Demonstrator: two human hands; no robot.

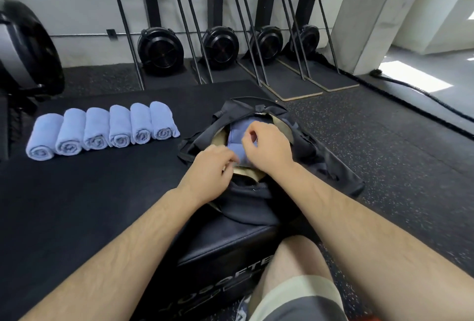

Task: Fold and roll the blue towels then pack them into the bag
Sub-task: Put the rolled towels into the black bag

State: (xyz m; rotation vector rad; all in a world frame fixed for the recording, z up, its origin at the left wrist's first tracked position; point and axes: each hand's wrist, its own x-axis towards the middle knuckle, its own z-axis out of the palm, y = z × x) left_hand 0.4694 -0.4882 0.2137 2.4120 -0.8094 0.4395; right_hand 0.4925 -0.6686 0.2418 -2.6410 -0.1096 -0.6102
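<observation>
We see the black bag [259, 192] open on the black worktop [77, 205]. Both hands reach into its mouth: our left hand [209, 169] at 7 o'clock, fingers curled on a blue towel [241, 138] inside; our right hand [269, 146] pinching that cloth. Six rolled towels [102, 129] lie in a row at 9 o'clock, well apart from the bag.
</observation>
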